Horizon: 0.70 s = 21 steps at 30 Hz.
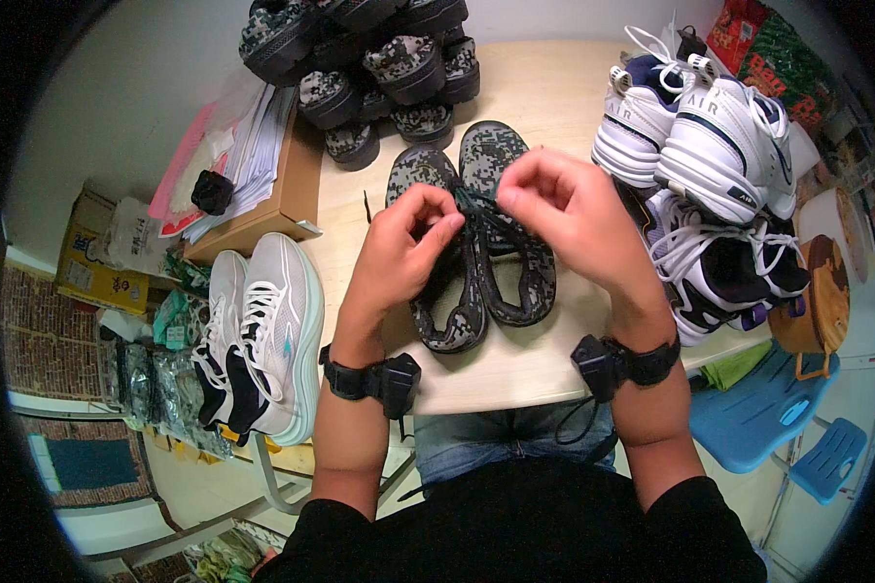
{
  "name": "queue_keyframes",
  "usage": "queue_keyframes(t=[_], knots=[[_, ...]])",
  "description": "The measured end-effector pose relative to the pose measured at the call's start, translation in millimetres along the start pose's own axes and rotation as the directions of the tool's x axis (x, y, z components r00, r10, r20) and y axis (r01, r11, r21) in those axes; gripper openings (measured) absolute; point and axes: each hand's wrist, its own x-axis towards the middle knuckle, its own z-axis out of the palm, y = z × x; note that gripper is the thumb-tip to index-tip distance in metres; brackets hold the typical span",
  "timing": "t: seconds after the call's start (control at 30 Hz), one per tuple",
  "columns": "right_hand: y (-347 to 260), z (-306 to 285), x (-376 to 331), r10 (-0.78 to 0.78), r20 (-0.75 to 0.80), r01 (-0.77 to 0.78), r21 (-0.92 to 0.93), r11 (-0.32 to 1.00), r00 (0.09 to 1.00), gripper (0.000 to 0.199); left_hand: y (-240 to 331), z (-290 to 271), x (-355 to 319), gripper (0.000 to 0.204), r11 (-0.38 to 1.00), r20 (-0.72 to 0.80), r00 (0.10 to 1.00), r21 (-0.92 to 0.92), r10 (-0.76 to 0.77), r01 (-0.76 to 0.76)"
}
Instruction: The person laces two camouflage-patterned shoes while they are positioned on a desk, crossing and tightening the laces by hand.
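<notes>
Side by side on the table lie two dark camouflage shoes, the left shoe (420, 167) and the right shoe (494, 146), toes pointing away from me and openings toward me. A dark shoelace (476, 201) crosses over their tongues. My left hand (399, 251) is closed in a pinch on the lace above the left shoe. Across from it, my right hand (583, 219) pinches the lace over the right shoe, thumb against bent fingers. The dark lace blends into the shoes, so its exact path between the fingers is hard to make out. Each wrist wears a black strapped device.
More camouflage shoes (403, 68) are stacked at the back left. White-grey sneakers (280, 311) stand at the left edge beside a cardboard box (297, 185) of papers. White sneakers (719, 136) sit on black-and-white ones (715, 262) at the right. A blue chair (763, 398) is below.
</notes>
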Motion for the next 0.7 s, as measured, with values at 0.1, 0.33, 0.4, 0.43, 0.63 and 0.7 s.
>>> queue_keyframes(t=[0.1,0.33,0.4,0.43,0.63,0.7], knots=[[-12.8,-5.5,-7.8,0.099,0.591,0.019,-0.190,0.982,0.800,0.027,1.7,12.9,5.5,0.008,0.993,-0.114,0.993,-0.117,-0.015,0.002],[0.2,13.0,-4.0,0.057,0.109,-0.009,-0.401,0.916,0.992,0.020,-4.6,12.9,11.3,0.007,0.968,-0.165,0.982,-0.247,-0.090,0.047],[14.8,18.5,-4.5,0.042,0.136,0.025,-0.454,0.891,0.990,0.019,-4.8,12.9,10.3,0.008,0.958,-0.155,0.983,-0.280,-0.099,0.052],[18.6,22.1,-4.6,0.012,0.164,0.070,-0.486,0.871,0.986,0.018,-3.7,15.0,10.5,0.008,0.958,-0.154,0.983,-0.281,-0.098,0.052],[4.7,8.8,1.4,0.050,0.193,-0.037,-0.067,0.997,0.980,0.026,-3.1,15.6,9.0,0.019,0.990,-0.167,0.983,-0.131,-0.079,0.057],[2.0,5.7,2.1,-0.180,0.028,0.168,0.252,0.953,0.983,0.023,-2.1,16.2,7.6,0.019,0.989,-0.165,0.982,-0.131,-0.096,0.074]])
